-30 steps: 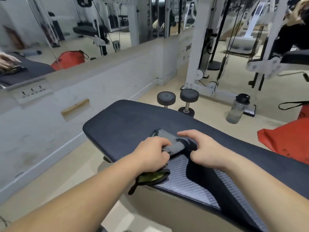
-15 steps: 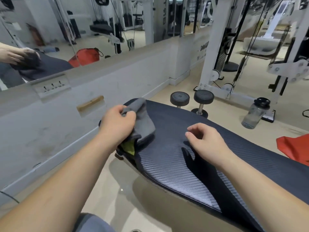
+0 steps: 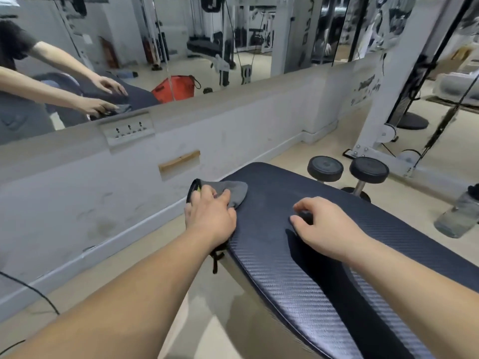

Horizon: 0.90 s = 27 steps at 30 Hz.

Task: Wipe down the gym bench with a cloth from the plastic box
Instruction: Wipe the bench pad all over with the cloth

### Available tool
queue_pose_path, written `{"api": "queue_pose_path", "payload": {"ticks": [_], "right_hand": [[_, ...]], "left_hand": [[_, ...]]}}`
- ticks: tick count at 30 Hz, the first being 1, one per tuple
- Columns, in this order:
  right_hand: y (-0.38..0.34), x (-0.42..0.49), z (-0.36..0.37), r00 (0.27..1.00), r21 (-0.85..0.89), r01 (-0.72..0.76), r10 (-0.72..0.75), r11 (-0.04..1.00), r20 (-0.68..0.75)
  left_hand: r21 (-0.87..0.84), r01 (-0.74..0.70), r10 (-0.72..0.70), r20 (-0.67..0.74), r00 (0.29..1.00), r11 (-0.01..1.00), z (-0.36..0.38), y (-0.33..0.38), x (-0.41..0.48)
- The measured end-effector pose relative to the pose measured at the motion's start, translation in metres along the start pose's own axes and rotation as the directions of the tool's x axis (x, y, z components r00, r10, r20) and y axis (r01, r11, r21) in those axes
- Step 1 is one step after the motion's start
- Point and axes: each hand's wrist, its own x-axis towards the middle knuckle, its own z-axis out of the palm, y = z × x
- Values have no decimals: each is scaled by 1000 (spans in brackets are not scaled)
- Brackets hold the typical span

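Pressing down now in the head view, the left hand (image 3: 210,213) has the grey cloth (image 3: 233,193) flat against the gym bench (image 3: 272,255). Half a second ago it held the cloth bunched and raised at the pad's left edge. A second ago both hands were on the cloth, nearer the person; the right hand (image 3: 324,224) has since let go. I judge that arranging the cloth is over and a wiping stroke has begun, with most of the pad yet to cover.

The left fingers (image 3: 224,194) curve over the cloth and grip it, and a yellow-green underside and black hem show at its outer edge. The right fingers are loosely curled, tips touching the pad, holding nothing.

The cloth lies at the pad's left rim, near its far end. The pad is dark with a woven texture and looks duller just right of the cloth; whether that is damp I cannot tell.
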Motion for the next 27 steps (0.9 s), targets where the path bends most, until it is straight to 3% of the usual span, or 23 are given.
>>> {"api": "queue_pose_path", "payload": {"ticks": [3,8,14,19,27], "right_hand": [[5,27,7,1000,-33,0,-1,999,-4],[18,66,3,999,-214,-15,7,977,-40],[68,78,-26,955,-424,-295,264,856,-131],[74,82,-22,937,-383,-350,315,855,-154],[89,78,-40,923,-303,-383,377,873,-80]], "left_hand": [[150,-19,22,-19,1000,989,7,-6,34],[119,-18,5,104,995,993,12,-10,87],[58,40,-52,225,973,998,21,4,148],[42,-5,-2,176,984,999,37,58,176],[173,-226,171,283,944,959,43,135,189]]}}
